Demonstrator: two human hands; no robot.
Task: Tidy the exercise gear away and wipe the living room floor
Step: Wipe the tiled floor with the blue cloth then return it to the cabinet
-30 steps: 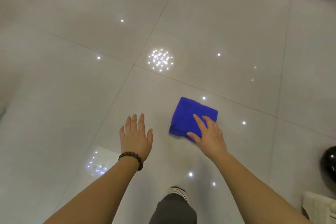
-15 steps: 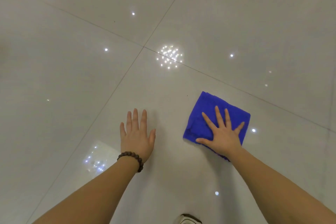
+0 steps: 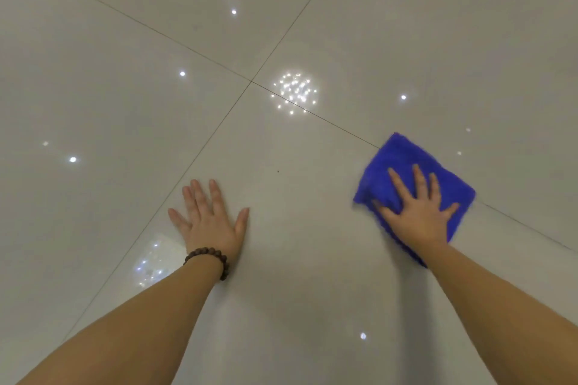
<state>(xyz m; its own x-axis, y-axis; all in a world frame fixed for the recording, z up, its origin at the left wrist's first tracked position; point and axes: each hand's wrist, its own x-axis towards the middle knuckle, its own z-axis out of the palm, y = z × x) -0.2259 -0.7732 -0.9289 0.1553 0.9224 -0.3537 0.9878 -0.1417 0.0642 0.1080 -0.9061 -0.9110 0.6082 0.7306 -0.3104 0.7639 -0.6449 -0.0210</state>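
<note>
A folded blue cloth [image 3: 403,156] lies flat on the glossy pale tiled floor [image 3: 125,103], right of centre. My right hand [image 3: 417,212] presses down on it with fingers spread, covering its near half. My left hand [image 3: 212,219] rests palm-down on the bare tile to the left, fingers apart, holding nothing. A dark beaded bracelet [image 3: 208,259] circles the left wrist. No exercise gear is in view.
Dark grout lines cross at a tile corner [image 3: 251,81] beyond my hands. Ceiling lights reflect as bright dots, with a cluster [image 3: 294,94] near that corner. A tiny dark speck [image 3: 278,171] sits on the tile between my hands.
My right hand has slid the blue cloth to the right across the floor, flattening onto it. My left hand settled flat on the tile. The camera dropped closer to the floor.
</note>
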